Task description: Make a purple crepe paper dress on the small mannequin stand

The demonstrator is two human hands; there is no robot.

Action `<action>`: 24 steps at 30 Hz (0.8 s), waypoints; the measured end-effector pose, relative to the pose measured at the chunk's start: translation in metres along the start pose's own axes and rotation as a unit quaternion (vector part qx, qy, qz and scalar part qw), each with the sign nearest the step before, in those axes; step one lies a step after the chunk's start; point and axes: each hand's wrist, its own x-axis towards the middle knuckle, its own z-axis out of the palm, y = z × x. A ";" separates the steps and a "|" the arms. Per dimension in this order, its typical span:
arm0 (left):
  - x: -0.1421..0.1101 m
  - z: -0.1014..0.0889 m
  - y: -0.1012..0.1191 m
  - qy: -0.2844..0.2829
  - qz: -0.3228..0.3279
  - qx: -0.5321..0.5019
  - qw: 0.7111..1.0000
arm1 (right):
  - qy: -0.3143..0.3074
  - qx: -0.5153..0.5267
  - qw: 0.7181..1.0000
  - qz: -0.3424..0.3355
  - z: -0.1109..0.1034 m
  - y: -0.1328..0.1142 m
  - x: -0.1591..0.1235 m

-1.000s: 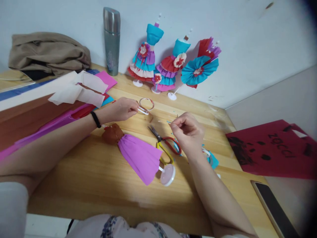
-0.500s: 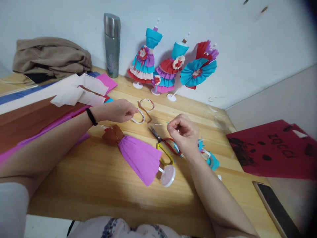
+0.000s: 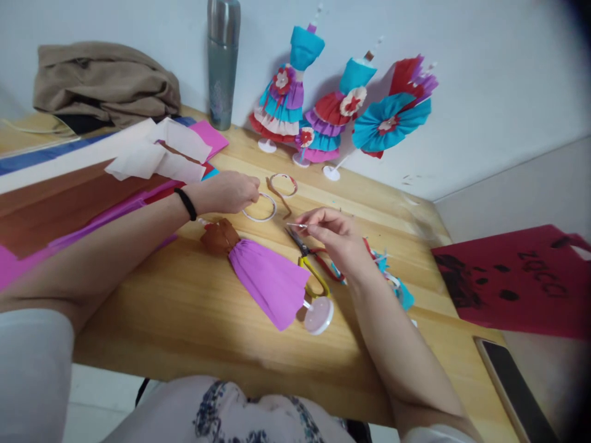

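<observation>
My left hand (image 3: pixel 227 191) is closed in a pinch on a thin white tape ring (image 3: pixel 260 207) that lies on the wooden table (image 3: pixel 184 320). My right hand (image 3: pixel 329 232) is pinched on a small thin strip whose make I cannot tell, just above the scissors (image 3: pixel 312 263) with yellow and red handles. A paper doll dress (image 3: pixel 263 277) with a purple skirt and brown top lies on its side between my arms, its white round base (image 3: pixel 318 315) toward me. A second tape ring (image 3: pixel 282 184) with a brown strip sits just past the left hand.
Three finished paper dresses (image 3: pixel 339 104) stand against the wall beside a steel flask (image 3: pixel 222 61). Coloured paper sheets (image 3: pixel 69 203) and a folded brown garment (image 3: pixel 106 83) lie at left. A red bag (image 3: pixel 517 280) and a phone (image 3: pixel 514 384) are at right. Teal scraps (image 3: pixel 392 283) lie by my right wrist.
My right hand has moved left toward the scissors' tips. My left hand has drawn the white ring slightly nearer. The camera has shifted a little.
</observation>
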 end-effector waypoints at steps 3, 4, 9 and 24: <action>0.001 -0.010 0.018 -0.044 0.012 -0.062 0.997 | -0.022 -0.079 0.996 -0.021 -0.002 -0.017 -0.015; 0.001 -0.012 0.025 -0.059 0.026 -0.111 0.992 | -0.024 -0.099 0.994 -0.027 -0.003 -0.021 -0.019; -0.003 -0.010 0.053 -0.159 0.092 -0.204 0.962 | -0.008 -0.181 0.982 -0.053 -0.008 -0.036 -0.032; -0.009 -0.021 0.079 -0.250 0.122 -0.150 0.949 | 0.009 -0.205 0.978 -0.029 -0.013 -0.046 -0.038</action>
